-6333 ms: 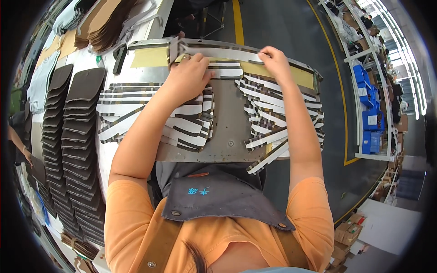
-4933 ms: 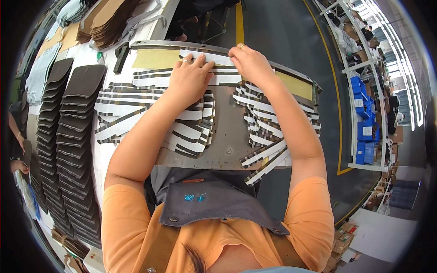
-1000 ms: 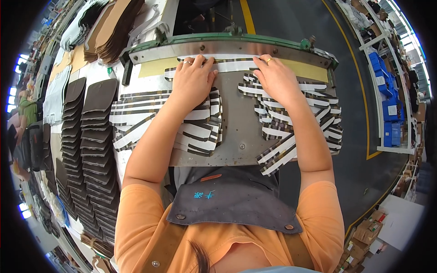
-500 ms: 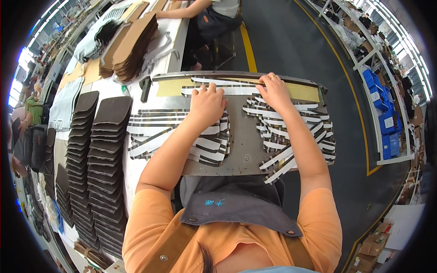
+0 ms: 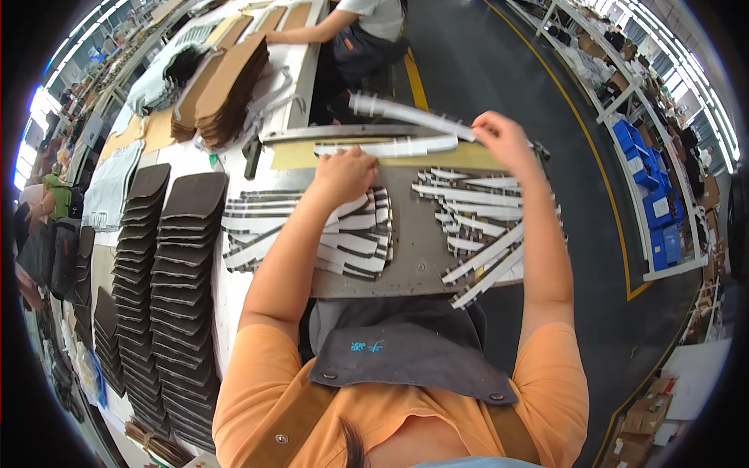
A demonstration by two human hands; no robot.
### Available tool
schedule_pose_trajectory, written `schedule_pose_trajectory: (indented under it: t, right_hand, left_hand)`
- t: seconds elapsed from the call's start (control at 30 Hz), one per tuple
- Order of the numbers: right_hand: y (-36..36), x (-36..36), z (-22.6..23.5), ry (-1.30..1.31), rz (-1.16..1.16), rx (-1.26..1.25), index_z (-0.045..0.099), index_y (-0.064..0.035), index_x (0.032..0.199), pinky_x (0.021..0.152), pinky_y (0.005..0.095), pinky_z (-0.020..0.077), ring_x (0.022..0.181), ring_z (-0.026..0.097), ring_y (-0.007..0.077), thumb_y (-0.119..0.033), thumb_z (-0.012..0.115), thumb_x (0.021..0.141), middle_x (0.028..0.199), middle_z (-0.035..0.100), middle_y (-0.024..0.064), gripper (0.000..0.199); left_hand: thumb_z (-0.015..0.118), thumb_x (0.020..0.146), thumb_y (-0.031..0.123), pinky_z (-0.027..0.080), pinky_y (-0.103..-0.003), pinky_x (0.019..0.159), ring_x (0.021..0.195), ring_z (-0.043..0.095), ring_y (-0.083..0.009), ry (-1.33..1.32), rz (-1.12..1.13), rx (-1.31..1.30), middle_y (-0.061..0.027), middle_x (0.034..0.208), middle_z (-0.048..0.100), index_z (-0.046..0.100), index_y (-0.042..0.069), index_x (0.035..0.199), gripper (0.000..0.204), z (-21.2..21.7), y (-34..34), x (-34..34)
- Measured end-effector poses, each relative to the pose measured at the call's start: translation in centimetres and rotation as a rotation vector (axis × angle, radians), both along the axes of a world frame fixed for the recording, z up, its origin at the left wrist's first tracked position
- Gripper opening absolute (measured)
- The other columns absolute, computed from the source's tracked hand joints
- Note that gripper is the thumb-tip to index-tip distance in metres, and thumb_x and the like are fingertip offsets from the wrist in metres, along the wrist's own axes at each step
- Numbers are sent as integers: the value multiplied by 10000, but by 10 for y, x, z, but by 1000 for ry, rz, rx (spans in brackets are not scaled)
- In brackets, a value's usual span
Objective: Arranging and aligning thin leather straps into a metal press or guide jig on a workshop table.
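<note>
My right hand (image 5: 507, 143) is raised over the far right of the metal work board (image 5: 406, 257), pinching the end of a long white strip (image 5: 406, 115). The strip slants through the air above the board's far edge. Another white strip (image 5: 409, 146) lies across the pale yellow band (image 5: 292, 156) on the board. My left hand (image 5: 346, 173) rests on that strip's left end, fingers bent over it, fingertips partly hidden. Nearer me, striped white and dark strips lie in a left pile (image 5: 308, 234) and a right pile (image 5: 476, 210), partly under my forearms.
Left of the board, overlapping rows of dark padded pieces (image 5: 183, 265) cover a white table. Brown panels (image 5: 234, 93) are stacked farther back, near a person (image 5: 367, 47) at the table. Shelving with blue bins (image 5: 651, 195) stands to the right, beyond a yellow floor line.
My right hand has moved right and lifted a strip off the yellow band into the air. My left hand has shifted slightly left along the other strip.
</note>
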State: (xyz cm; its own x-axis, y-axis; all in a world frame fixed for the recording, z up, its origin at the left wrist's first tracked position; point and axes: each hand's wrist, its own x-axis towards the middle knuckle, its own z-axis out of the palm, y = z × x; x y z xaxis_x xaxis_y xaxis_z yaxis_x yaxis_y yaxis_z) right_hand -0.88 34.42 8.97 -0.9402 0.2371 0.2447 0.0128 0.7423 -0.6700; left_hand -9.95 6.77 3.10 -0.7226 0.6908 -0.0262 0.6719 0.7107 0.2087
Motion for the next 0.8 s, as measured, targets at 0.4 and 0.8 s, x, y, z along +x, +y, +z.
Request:
schedule_pose_trajectory:
  t: [0.4,0.8]
  right_hand:
    - [20,31,-36,-199,150,144,635,-45,1108,924,327,430,1063,574,228,-208,550,911,1156,613,114,269]
    - [-40,-7,-82,-34,178,635,568,-114,1235,982,383,408,1192,502,257,-342,494,927,1308,534,67,390]
  left_hand:
    - [475,911,292,279,-530,1043,1240,438,-338,206,106,-41,-96,1299,498,477,102,1271,407,-10,1,5]
    - [436,938,318,248,-474,1086,1315,349,-336,126,62,28,-75,1440,381,432,132,1327,431,-21,1,-1]
